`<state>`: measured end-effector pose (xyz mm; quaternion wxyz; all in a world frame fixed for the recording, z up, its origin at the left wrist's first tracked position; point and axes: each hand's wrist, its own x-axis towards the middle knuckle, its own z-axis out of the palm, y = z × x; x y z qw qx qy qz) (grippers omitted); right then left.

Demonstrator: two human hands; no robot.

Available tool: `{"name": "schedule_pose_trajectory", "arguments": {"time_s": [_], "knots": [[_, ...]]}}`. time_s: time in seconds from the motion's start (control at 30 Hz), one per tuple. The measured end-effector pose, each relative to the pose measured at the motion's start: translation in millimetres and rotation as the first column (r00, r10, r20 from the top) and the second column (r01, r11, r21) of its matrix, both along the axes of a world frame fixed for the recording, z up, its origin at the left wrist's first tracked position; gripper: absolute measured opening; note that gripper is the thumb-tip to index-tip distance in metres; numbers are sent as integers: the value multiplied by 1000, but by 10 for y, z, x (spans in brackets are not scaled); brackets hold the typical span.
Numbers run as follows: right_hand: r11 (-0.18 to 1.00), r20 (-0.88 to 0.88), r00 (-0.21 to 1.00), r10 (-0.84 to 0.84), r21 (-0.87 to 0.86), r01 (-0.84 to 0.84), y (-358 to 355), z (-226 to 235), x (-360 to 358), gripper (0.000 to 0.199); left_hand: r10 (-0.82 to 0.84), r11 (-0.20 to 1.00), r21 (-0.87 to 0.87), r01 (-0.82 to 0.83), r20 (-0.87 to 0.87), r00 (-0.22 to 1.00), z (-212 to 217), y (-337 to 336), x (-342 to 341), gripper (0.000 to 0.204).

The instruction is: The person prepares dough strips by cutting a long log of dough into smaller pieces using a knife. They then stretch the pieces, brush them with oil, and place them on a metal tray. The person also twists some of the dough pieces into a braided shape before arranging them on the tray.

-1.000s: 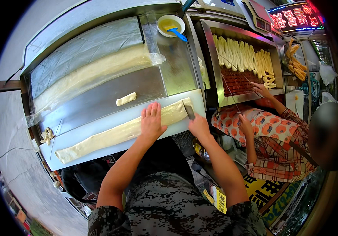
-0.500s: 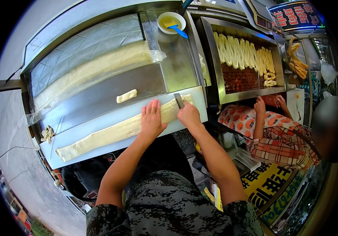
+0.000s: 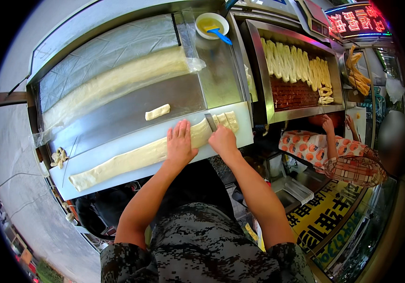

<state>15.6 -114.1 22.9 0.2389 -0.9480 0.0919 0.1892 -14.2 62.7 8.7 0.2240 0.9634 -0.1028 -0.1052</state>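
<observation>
1. Far left: scraps of dough in a small heap, at the left end of the desk, which is bare metal here. Thin rod lies just right of them, slanted, its lower end over the board.
2. Behind, left to middle: slab of pale dough, long, under clear film that sticks out at its right end.
3. Front: strip of dough, long and flat, running lengthwise on the white board, from near its left end toward its right.
4. Small piece of dough on the metal just behind the board, apart from the strip.
5. Left hand: flat on the strip, palm down, fingers straight and close together, right of its middle.
6. Knife: blade across the strip, right of the left hand; depth of cut can't be told.
7. Right hand: closed round the knife's handle, near the board's front edge.
8. Behind: white bowl, yellowish liquid inside, blue brush leaning over its rim.
9. Cut pieces: side by side right of the blade, on the board.
10. Right: metal fryer, row of pale sticks along its back, dark brown in front.
11. Co-worker in patterned apron stands at the fryer's front; what those hands hold, can't tell.
12. Far right: fried sticks, golden, in a bunch.
</observation>
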Motion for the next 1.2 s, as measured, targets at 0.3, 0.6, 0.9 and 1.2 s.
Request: {"name": "schedule_pose_trajectory", "arguments": {"time_s": [0.3, 0.6, 0.9, 1.2], "knots": [[995, 135, 991, 22, 98, -35, -144, 19, -618, 16, 16, 999, -27, -16, 5, 1000, 16, 80, -47, 98], [999, 4, 1000, 12, 43, -12, 364, 27, -58, 19, 34, 999, 11, -34, -6, 999, 20, 294, -153, 101], [986, 157, 988, -1, 163, -24, 156, -30, -781, 14, 40, 999, -20, -40, -17, 999, 58, 359, -174, 102], [992, 38, 992, 122, 10, -123, 632, 8, -103, 17, 55, 998, 19, -54, -65, 996, 91, 586, -281, 102]]}}
